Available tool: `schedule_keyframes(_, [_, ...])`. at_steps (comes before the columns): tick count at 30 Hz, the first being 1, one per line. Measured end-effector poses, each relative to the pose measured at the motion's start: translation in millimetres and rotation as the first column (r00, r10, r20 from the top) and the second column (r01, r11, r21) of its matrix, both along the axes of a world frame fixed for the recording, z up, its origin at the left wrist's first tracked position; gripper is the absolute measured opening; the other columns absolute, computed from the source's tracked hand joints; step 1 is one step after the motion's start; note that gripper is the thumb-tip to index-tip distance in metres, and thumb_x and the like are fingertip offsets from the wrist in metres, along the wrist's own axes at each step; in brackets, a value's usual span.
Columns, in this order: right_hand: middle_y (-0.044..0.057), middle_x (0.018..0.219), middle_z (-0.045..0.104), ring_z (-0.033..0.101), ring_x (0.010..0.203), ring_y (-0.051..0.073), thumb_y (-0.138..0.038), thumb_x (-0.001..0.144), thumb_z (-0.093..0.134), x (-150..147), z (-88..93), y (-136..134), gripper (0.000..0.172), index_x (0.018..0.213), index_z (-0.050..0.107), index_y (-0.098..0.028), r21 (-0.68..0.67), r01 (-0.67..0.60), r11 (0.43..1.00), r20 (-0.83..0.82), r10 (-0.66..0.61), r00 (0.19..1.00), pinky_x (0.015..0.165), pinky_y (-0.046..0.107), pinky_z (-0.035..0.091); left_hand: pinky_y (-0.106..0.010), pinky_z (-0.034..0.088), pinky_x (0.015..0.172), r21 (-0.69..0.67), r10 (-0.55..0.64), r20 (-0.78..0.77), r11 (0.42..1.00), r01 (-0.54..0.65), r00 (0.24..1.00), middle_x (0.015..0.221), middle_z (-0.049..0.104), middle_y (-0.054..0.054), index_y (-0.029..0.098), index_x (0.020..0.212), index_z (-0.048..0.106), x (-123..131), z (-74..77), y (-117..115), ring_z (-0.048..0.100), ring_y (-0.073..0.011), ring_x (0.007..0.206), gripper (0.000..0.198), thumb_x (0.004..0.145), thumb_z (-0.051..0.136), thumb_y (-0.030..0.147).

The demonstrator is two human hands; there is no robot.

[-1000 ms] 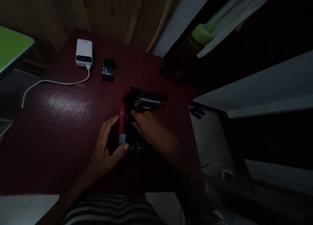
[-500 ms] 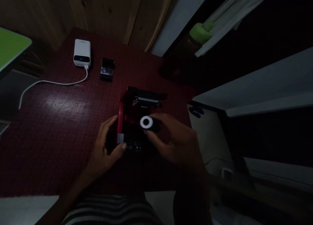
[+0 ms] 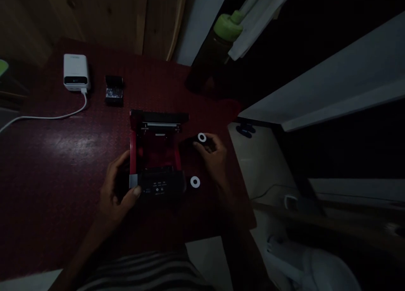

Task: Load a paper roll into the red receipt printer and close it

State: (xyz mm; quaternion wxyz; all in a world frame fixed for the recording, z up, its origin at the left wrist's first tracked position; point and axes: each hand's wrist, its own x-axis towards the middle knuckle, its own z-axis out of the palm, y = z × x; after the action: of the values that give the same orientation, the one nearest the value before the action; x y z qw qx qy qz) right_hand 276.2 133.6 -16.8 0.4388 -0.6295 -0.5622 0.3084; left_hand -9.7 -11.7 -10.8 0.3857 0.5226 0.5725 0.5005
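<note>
A dark red, finely patterned worktop (image 3: 63, 189) spreads beneath the left grip (image 3: 115, 194) and the right grip (image 3: 215, 156). Between the two stands a red-and-black box-shaped device (image 3: 167, 182), black lid raised; the left grip clasps its near left corner, thumb on the front panel. Beyond the left grip and further left lies a white rectangular power bank (image 3: 75, 67); straight beyond is a small glossy black piece (image 3: 114, 92). The right grip pinches a dark roll with a white ring-shaped end (image 3: 199, 138); nearer the body from it sits a matching second roll (image 3: 192, 182).
</note>
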Motion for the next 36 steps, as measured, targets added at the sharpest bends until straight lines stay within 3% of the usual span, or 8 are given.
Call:
schedule_keyframes(6, [0.01,0.117,0.082,0.076,0.106,0.028,-0.045,0.083,0.078,-2,-10.8,-5,0.04,0.116,0.071,-0.024,-0.049,-0.071,0.996,0.03,0.073,0.997,0.096,0.045,0.061,-0.06,0.051,0.128,-0.015,0.035,0.016,0.999,-0.035,0.999,0.167,0.061,-0.011,0.031,0.167,0.056,2,0.5,1,0.059,-0.0407,0.155,0.075,0.101,0.076,0.061])
schedule_keyframes(11, [0.015,0.142,0.077,0.076,0.114,0.026,-0.04,0.084,0.079,19,5.6,-30,0.053,0.133,0.07,-0.023,-0.13,-0.077,0.989,0.035,0.082,0.996,0.099,0.045,0.062,-0.059,0.05,0.129,-0.027,0.042,-0.008,0.999,-0.042,0.999,0.168,0.061,-0.01,0.033,0.167,0.057,3,3.1,1,0.057,-0.0409,0.156,0.075,0.101,0.076,0.062])
schedule_keyframes(16, [0.007,0.109,0.087,0.078,0.083,0.022,-0.032,0.081,0.083,37,32.3,-90,0.036,0.117,0.082,-0.024,-0.31,-0.165,0.936,0.038,0.185,0.982,0.086,0.042,0.065,-0.057,0.055,0.124,-0.035,0.025,0.015,0.999,-0.024,1.0,0.167,0.061,-0.01,0.034,0.168,0.056,3,3.4,1,0.06,-0.0402,0.154,0.074,0.102,0.076,0.06])
schedule_keyframes(22, [0.008,0.127,0.087,0.081,0.119,0.029,-0.028,0.079,0.081,10,14.3,-115,0.039,0.118,0.083,-0.027,-0.28,-0.18,0.943,-0.018,0.182,0.983,0.107,0.048,0.064,-0.059,0.053,0.127,-0.01,0.031,0.003,0.999,-0.031,1.0,0.167,0.062,-0.008,0.034,0.167,0.056,4,4.0,1,0.059,-0.0403,0.154,0.072,0.102,0.075,0.059])
schedule_keyframes(25, [0.008,0.122,0.088,0.082,0.118,0.029,-0.031,0.082,0.08,6,14.4,-111,0.032,0.114,0.083,-0.027,-0.267,-0.173,0.948,-0.021,0.174,0.984,0.107,0.049,0.064,-0.059,0.05,0.129,-0.028,0.015,0.0,1.0,-0.015,1.0,0.168,0.061,-0.009,0.033,0.168,0.055,4,5.7,1,0.058,-0.0396,0.156,0.072,0.103,0.074,0.059])
schedule_keyframes(31, [0.004,0.124,0.088,0.084,0.117,0.027,-0.02,0.089,0.073,17,87.9,-101,0.035,0.122,0.08,-0.03,-0.123,-0.326,0.937,0.116,0.34,0.933,0.104,0.046,0.067,-0.059,0.047,0.132,-0.02,0.015,0.019,1.0,-0.015,1.0,0.17,0.058,-0.011,0.03,0.168,0.054,4,6.9,0,0.054,-0.0389,0.159,0.073,0.103,0.074,0.057])
schedule_keyframes(34, [0.005,0.131,0.085,0.081,0.12,0.027,-0.013,0.098,0.065,-2,120.2,-86,0.042,0.136,0.074,-0.03,-0.038,-0.512,0.858,0.324,0.495,0.806,0.106,0.046,0.066,-0.059,0.044,0.134,-0.011,0.012,0.02,1.0,-0.011,1.0,0.171,0.057,-0.012,0.03,0.169,0.053,4,5.5,-1,0.054,-0.0377,0.16,0.071,0.104,0.074,0.054])
schedule_keyframes(36, [0.01,0.136,0.082,0.078,0.125,0.029,-0.012,0.104,0.061,-26,127.1,-73,0.043,0.144,0.069,-0.025,-0.019,-0.632,0.775,0.475,0.563,0.676,0.11,0.049,0.063,-0.058,0.045,0.133,-0.002,0.002,0.022,1.0,-0.002,1.0,0.17,0.058,-0.012,0.03,0.168,0.053,4,4.0,-2,0.054,-0.0371,0.159,0.07,0.105,0.074,0.052])
